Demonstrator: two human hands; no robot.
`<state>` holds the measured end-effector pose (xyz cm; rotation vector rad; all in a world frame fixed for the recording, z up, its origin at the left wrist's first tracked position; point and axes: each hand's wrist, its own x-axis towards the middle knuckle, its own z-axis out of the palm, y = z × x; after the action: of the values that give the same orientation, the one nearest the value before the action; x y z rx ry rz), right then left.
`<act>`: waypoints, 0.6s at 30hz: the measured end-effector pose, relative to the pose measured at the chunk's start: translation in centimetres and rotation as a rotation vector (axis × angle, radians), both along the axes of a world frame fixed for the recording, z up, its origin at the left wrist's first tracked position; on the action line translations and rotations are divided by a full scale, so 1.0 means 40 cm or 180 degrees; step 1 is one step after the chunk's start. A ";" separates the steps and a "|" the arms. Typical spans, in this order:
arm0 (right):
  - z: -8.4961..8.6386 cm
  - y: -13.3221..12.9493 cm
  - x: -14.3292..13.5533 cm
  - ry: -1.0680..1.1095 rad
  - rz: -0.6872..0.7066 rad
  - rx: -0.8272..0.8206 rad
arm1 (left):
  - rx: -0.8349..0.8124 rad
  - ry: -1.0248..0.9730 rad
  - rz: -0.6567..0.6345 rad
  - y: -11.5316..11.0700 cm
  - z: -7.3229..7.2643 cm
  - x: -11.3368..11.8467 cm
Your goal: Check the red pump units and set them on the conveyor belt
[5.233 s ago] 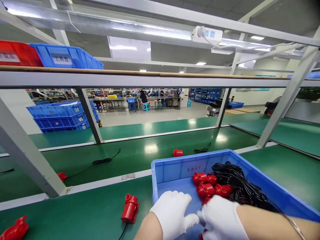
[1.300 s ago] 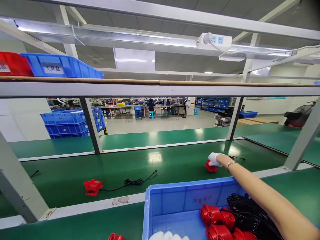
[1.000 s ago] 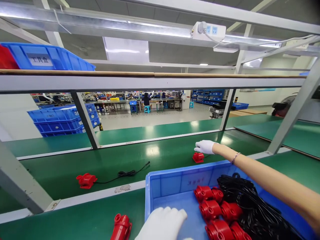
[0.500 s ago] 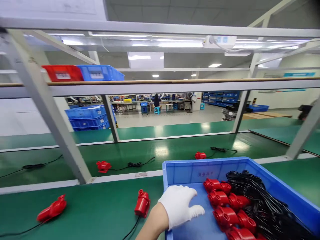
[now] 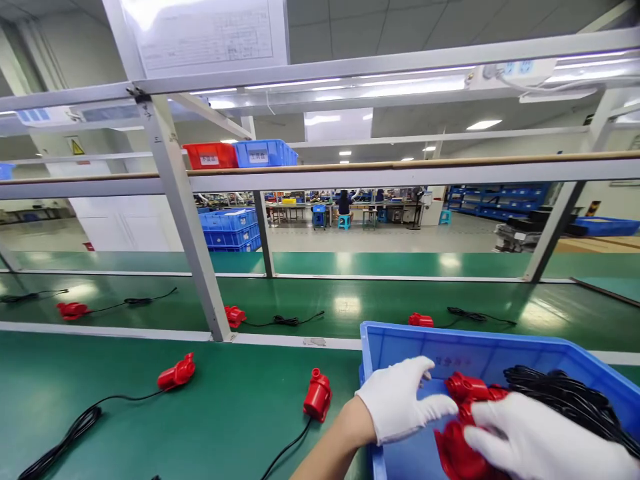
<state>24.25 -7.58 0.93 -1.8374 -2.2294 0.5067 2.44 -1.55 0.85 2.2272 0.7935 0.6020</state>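
My left hand (image 5: 403, 402), in a white glove, reaches over the near left wall of the blue bin (image 5: 373, 360), fingers and thumb apart with nothing between them. In the bin, my white-gloved right hand (image 5: 535, 437) is closed over a blurred red pump (image 5: 455, 450), covering part of it. Further red pumps (image 5: 465, 385) lie beside and under this hand. Bundled black cables (image 5: 560, 393) fill the bin's right side. Left of the bin, a red pump (image 5: 317, 395) with a black cable lies on the green bench.
Another red pump (image 5: 177, 372) with a coiled cable lies further left. More pumps (image 5: 74, 311) with cables rest on the green surface behind the white strip. Metal uprights (image 5: 193, 233) carry a shelf with a red bin (image 5: 210, 156) and a blue bin (image 5: 265, 153).
My right hand has come into view from the right and is on the pumps in the bin. My left hand stays open over the bin. The view has turned left.
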 end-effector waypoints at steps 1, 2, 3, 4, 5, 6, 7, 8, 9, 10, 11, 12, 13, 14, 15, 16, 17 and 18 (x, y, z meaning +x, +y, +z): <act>0.034 0.007 0.000 0.0175 -0.0149 -0.0161 | -0.0258 -0.0266 -0.0011 -0.003 0.002 0.000; 0.065 0.010 -0.003 0.0388 -0.0285 -0.0306 | -0.0493 -0.0523 -0.0057 -0.007 0.004 0.001; 0.093 0.012 -0.007 0.0619 -0.0410 -0.0376 | -0.0698 -0.0766 -0.0129 -0.011 0.007 0.002; 0.115 0.011 -0.014 0.0834 -0.0528 -0.0331 | -0.0852 -0.0987 -0.0204 -0.016 0.009 0.003; 0.132 0.009 -0.022 0.0996 -0.0615 -0.0251 | -0.0956 -0.1171 -0.0260 -0.021 0.012 0.003; 0.143 0.005 -0.031 0.1118 -0.0685 -0.0173 | -0.1047 -0.1332 -0.0287 -0.028 0.016 0.004; 0.149 0.002 -0.041 0.1222 -0.0727 -0.0098 | -0.1140 -0.1476 -0.0275 -0.034 0.020 0.005; 0.152 -0.001 -0.050 0.1326 -0.0750 -0.0015 | -0.1242 -0.1597 -0.0239 -0.041 0.024 0.007; 0.154 -0.005 -0.058 0.1441 -0.0729 0.0035 | -0.1358 -0.1707 -0.0189 -0.047 0.026 0.010; 0.154 -0.008 -0.064 0.1561 -0.0674 0.0064 | -0.1490 -0.1821 -0.0154 -0.051 0.028 0.014; 0.155 -0.010 -0.067 0.1677 -0.0614 0.0082 | -0.1637 -0.1956 -0.0147 -0.054 0.028 0.020; 0.154 -0.013 -0.069 0.1770 -0.0569 0.0099 | -0.1797 -0.2106 -0.0167 -0.054 0.027 0.027; 0.153 -0.016 -0.069 0.1822 -0.0549 0.0123 | -0.1971 -0.2251 -0.0222 -0.053 0.024 0.034; 0.150 -0.018 -0.068 0.1817 -0.0548 0.0154 | -0.2151 -0.2403 -0.0291 -0.051 0.020 0.042; 0.146 -0.021 -0.067 0.1755 -0.0558 0.0189 | -0.2324 -0.2551 -0.0348 -0.048 0.016 0.049; 0.141 -0.024 -0.065 0.1659 -0.0566 0.0214 | -0.2473 -0.2685 -0.0375 -0.045 0.012 0.055; 0.134 -0.026 -0.065 0.1537 -0.0549 0.0213 | -0.2589 -0.2801 -0.0360 -0.043 0.009 0.059; 0.128 -0.028 -0.065 0.1405 -0.0514 0.0207 | -0.2670 -0.2895 -0.0329 -0.042 0.006 0.062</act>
<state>21.65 -8.70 6.04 -1.6592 -1.7722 0.7181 4.93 -3.22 1.10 1.0421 0.3302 0.9087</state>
